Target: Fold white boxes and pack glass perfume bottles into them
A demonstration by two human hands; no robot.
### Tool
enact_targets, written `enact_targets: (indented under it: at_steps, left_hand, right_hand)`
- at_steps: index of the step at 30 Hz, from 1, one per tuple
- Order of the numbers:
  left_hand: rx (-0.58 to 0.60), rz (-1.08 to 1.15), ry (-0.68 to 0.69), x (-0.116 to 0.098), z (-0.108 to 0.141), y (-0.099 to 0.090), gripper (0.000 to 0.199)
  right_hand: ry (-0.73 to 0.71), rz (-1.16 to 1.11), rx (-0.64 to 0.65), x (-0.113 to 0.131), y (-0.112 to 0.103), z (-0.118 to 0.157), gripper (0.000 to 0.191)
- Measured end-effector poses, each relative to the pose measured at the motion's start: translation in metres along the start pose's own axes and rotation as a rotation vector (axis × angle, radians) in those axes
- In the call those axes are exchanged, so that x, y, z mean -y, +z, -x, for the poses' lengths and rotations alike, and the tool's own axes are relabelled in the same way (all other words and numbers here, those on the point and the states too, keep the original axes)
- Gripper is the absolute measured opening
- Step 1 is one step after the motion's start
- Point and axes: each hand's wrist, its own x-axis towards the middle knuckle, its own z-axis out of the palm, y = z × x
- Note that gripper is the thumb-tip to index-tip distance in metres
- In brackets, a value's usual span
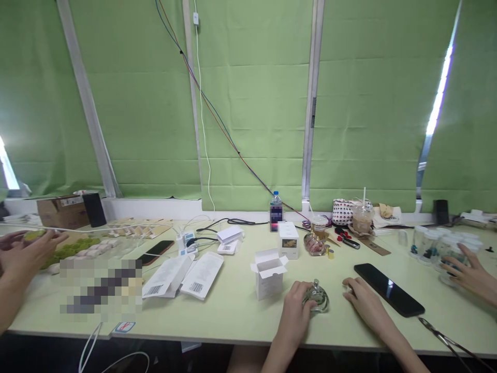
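Note:
My left hand (pixel 295 311) is closed around the near side of a small clear glass bottle (pixel 320 299) with a silver neck, which stands on the table. My right hand (pixel 363 300) rests on the tabletop to the right of the bottle, its fingers loosely curled and apart, holding nothing. Just beyond that hand lies a black phone (pixel 389 290). An open white box (pixel 269 277) stands behind and left of my left hand, its flaps up. Behind it is a closed white box (pixel 288 241) with a picture on its front.
Flattened white cartons (pixel 202 274) lie left. Behind are a jar of pinkish items (pixel 315 243), a water bottle (pixel 276 212) and drink cups. Tongs (pixel 438 334) lie near the right front edge. Other people's hands reach in at far left and at right, by clear jars (pixel 425 243).

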Motion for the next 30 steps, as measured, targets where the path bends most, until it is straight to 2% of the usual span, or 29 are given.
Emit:
enact_targets:
  at_steps: [3, 7, 11, 15, 18, 23, 30]
  left_hand:
    - [-0.005, 0.008, -0.003, 0.001, 0.000, 0.000, 0.040]
    - [-0.001, 0.007, 0.006, 0.002, 0.000, 0.001, 0.040]
    - [0.002, 0.005, 0.008, 0.000, 0.000, 0.000, 0.040]
    - [0.013, 0.003, 0.002, -0.003, 0.001, -0.002, 0.042]
    - [0.016, 0.017, 0.007, -0.005, 0.001, -0.003, 0.044]
    - [-0.009, 0.012, -0.009, -0.005, 0.000, -0.001, 0.035]
    - [-0.001, 0.052, -0.001, 0.001, 0.000, 0.000, 0.042]
  right_hand:
    - [0.019, -0.210, -0.068, 0.018, -0.001, -0.003, 0.021]
    - [0.017, -0.586, -0.046, 0.062, -0.012, -0.009, 0.033]
    - [0.050, -0.759, -0.049, 0.089, -0.005, -0.008, 0.040]
    - [0.118, -0.854, 0.008, 0.091, 0.010, -0.002, 0.043]
    - [0.129, -0.884, 0.047, 0.092, 0.014, 0.002, 0.043]
    - [0.083, -0.867, 0.092, 0.094, 0.013, 0.005, 0.043]
    - [0.011, -0.759, 0.121, 0.088, 0.014, 0.005, 0.037]
